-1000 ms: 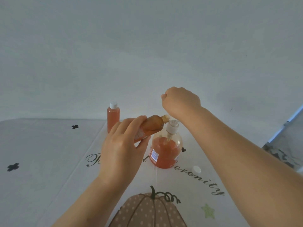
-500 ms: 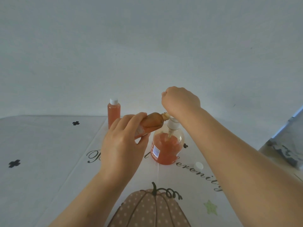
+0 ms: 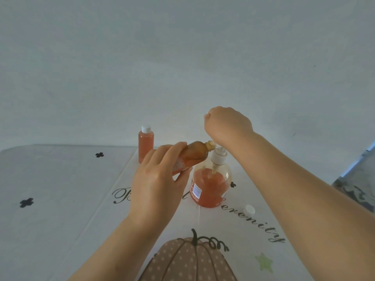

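The pump bottle (image 3: 211,185) stands upright on the printed tablecloth (image 3: 60,179). It is clear-walled and roughly two-thirds full of orange liquid, and its white pump collar (image 3: 218,157) and dip tube are in view. Just above and to the left of its shoulder, the left hand (image 3: 156,179) grips a small uncapped bottle (image 3: 195,153). This bottle is tilted almost flat, with its open neck pointing at the pump's top and lying just beside it. It looks amber-orange inside, though its fill level cannot be made out. The left fingers wrap over its lower body and the thumb lies underneath. Directly above the pump, the right hand (image 3: 227,124) is bunched into a knuckles-up fist with the wrist bent down. The pump's head is hidden beneath it, so whether those curled fingers hold anything cannot be told. Behind and left of the pump bottle, a capped small bottle (image 3: 146,144) stands upright, nearly full of the same orange liquid. A loose white cap (image 3: 249,209) lies on the cloth near the pump bottle's right side. A pumpkin print (image 3: 188,260) sits in front of it.
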The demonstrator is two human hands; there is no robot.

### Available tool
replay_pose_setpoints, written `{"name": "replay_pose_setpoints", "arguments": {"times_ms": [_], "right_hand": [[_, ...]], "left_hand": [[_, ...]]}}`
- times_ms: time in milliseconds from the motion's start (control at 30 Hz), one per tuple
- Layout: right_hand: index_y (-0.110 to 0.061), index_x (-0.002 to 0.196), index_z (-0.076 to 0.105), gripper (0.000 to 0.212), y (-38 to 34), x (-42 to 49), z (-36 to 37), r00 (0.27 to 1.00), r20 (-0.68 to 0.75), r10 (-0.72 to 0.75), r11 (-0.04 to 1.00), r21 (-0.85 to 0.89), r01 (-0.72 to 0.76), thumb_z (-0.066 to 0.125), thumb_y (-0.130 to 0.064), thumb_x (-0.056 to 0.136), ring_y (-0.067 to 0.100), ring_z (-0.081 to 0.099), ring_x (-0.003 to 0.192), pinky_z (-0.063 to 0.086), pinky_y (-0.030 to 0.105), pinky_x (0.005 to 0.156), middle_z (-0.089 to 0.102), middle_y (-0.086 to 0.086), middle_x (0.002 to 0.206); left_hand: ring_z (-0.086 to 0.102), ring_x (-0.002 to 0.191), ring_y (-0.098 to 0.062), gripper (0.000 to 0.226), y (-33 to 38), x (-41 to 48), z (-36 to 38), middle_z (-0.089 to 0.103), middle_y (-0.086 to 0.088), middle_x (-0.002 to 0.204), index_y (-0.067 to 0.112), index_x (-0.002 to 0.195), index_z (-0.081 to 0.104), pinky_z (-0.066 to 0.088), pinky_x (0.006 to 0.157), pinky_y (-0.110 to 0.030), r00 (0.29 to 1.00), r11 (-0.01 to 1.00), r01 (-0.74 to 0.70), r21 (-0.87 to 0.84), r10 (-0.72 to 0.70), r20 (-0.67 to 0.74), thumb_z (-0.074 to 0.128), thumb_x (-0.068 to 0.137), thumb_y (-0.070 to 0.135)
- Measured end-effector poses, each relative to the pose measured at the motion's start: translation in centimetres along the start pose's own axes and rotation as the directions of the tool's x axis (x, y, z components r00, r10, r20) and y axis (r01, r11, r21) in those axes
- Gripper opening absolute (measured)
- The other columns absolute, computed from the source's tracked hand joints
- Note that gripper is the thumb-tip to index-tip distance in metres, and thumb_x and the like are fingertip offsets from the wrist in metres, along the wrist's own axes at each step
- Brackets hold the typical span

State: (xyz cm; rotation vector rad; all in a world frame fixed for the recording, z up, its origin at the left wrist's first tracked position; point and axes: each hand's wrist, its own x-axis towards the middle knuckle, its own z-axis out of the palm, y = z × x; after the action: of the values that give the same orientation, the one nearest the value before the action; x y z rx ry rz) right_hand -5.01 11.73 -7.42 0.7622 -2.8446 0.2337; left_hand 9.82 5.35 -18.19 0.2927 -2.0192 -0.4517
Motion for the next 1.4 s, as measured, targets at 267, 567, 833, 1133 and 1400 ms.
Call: {"name": "replay_pose_setpoints", "arguments": {"times_ms": [267, 567, 833, 1133, 1400], "right_hand": [[-0.014, 0.068, 0.045, 0.027, 0.2, 0.1, 1.7, 0.997, 0.076, 0.033, 0.997, 0.068, -0.038, 0.037, -0.011, 0.094, 0.025, 0.052, 0.077, 0.039, 0.031, 0.066, 0.049, 0.002, 0.072], [-0.016, 0.068, 0.044, 0.029, 0.5, -0.2, 0.3, 1.000, 0.011, 0.001, 0.998, 0.066, -0.001, 0.036, -0.017, 0.096, 0.016, 0.044, 0.059, 0.030, 0.026, 0.051, 0.050, 0.001, 0.071], [-0.013, 0.067, 0.046, 0.029, 0.4, 0.1, 0.1, 0.999, 0.035, 0.006, 0.998, 0.055, -0.008, 0.038, -0.017, 0.095, 0.019, 0.045, 0.058, 0.028, 0.026, 0.051, 0.050, 0.002, 0.069], [-0.012, 0.067, 0.046, 0.025, 0.3, 0.2, 1.5, 0.993, 0.097, 0.064, 0.996, 0.051, -0.069, 0.038, -0.010, 0.091, 0.019, 0.043, 0.058, 0.030, 0.026, 0.052, 0.049, 0.004, 0.068], [-0.014, 0.068, 0.046, 0.027, 0.5, 0.1, 0.8, 0.999, 0.039, 0.032, 0.997, 0.067, -0.034, 0.037, -0.016, 0.093, 0.019, 0.044, 0.057, 0.028, 0.026, 0.051, 0.050, 0.002, 0.069]], "left_hand": [[0.060, 0.090, -0.022, 0.045, -0.7, -0.2, 0.5, 0.067, 0.004, 0.102, 0.016, 0.117, 0.065, 0.049, 0.073, -0.032, 0.999, 1.000, 0.014, 0.000, -0.014, 0.037, 0.080, 0.075, 0.012], [0.059, 0.089, -0.018, 0.044, 0.0, -0.2, 0.1, 0.066, 0.004, 0.102, 0.017, 0.119, 0.064, 0.048, 0.073, -0.028, 1.000, 1.000, 0.013, -0.018, -0.013, 0.024, 0.078, 0.077, 0.017], [0.059, 0.087, -0.017, 0.044, 0.0, 0.0, -0.1, 0.066, 0.005, 0.100, 0.017, 0.118, 0.064, 0.050, 0.071, -0.030, 1.000, 0.999, 0.005, -0.032, -0.005, 0.005, 0.079, 0.076, 0.016], [0.059, 0.085, -0.019, 0.042, -0.4, -0.1, 0.4, 0.067, 0.003, 0.100, 0.014, 0.114, 0.066, 0.046, 0.071, -0.026, 1.000, 1.000, 0.007, 0.006, -0.007, 0.014, 0.080, 0.074, 0.013], [0.058, 0.085, -0.017, 0.043, -0.1, 0.0, 0.2, 0.066, 0.004, 0.099, 0.015, 0.116, 0.065, 0.045, 0.072, -0.024, 1.000, 1.000, 0.000, -0.005, 0.000, 0.014, 0.079, 0.076, 0.015]]}}
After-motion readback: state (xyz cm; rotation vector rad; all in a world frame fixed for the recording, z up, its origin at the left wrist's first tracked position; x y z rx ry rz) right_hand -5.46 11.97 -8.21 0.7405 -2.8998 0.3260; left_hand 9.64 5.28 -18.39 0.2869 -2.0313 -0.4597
